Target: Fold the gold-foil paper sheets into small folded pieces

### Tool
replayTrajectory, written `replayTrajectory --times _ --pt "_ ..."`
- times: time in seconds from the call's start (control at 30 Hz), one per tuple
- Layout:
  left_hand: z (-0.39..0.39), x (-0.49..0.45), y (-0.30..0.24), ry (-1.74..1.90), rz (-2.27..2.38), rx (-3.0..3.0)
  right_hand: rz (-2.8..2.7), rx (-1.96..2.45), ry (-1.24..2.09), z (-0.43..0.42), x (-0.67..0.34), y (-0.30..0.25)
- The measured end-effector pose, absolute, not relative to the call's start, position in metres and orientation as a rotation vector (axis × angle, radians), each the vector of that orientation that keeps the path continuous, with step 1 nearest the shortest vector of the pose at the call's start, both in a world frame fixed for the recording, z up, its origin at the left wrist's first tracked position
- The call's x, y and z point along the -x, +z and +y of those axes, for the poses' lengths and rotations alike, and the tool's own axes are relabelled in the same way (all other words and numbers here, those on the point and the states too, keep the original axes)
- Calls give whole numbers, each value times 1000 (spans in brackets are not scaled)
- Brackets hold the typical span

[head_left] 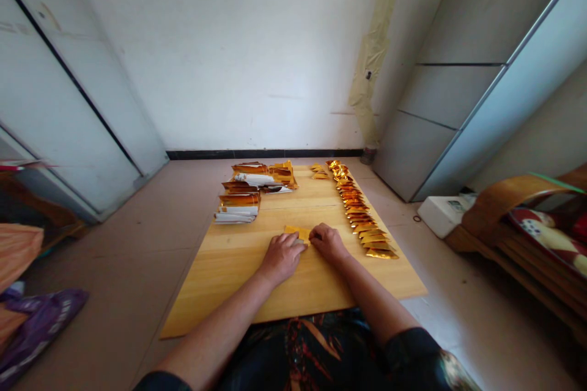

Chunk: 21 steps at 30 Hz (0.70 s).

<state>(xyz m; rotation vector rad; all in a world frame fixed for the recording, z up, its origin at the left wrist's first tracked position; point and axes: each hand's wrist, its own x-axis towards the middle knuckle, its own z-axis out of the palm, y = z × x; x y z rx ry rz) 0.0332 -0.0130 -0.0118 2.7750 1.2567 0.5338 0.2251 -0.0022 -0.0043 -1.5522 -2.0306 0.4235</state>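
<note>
Left of the packet row [360, 218], your gold sheet [299, 232] runs crosswise: left hand [284, 255] laid over it, right hand [329, 242] curled at its row-side end, equally near; can't tell if either pinches.

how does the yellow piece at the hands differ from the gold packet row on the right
The yellow piece covers a small patch; the gold packet row runs long down the right side. The left hand and right hand are at the yellow piece; neither touches the gold packet row. The yellow piece looks matte; the gold packet row shines in places. Both rest on the wooden table.
</note>
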Motion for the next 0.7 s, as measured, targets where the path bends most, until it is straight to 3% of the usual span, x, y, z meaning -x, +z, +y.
replayTrajectory --times 0.7 --pt "-11 -29 1 440 1194 -2770 -2041 1695 548 4 -227 4"
